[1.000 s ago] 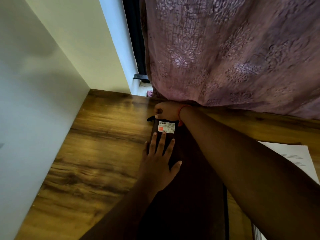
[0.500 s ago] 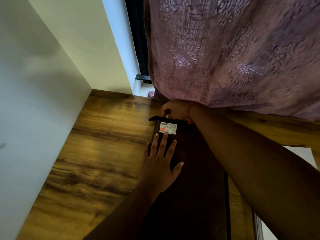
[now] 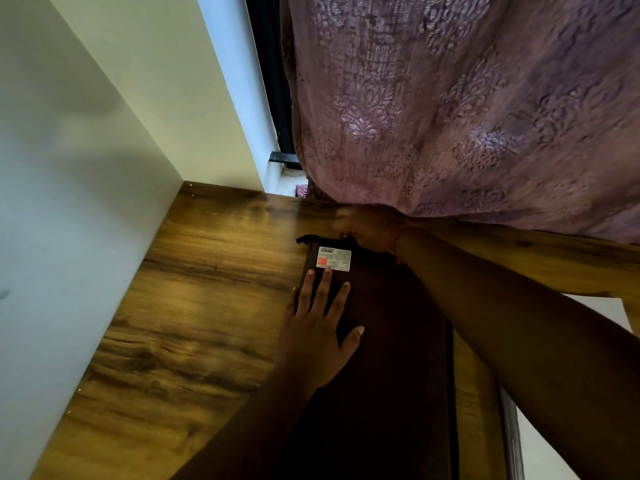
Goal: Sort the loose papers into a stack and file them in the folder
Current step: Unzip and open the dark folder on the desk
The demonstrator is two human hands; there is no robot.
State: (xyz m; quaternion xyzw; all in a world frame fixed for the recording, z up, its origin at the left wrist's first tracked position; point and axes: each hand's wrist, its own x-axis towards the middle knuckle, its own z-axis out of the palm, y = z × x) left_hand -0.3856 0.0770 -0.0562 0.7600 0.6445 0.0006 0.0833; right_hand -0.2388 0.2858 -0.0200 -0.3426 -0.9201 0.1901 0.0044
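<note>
Now the dark brown flat folder lies closed at centre frame on the wood-grain table; left hand spread flat on it, right hand pinching its top edge. Filing step, prob.; next: lift cover, papers w/in reach.

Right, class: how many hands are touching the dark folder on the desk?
2. The left hand lies flat on the folder below its label; the right hand grips the folder's far end beneath the curtain.
</note>
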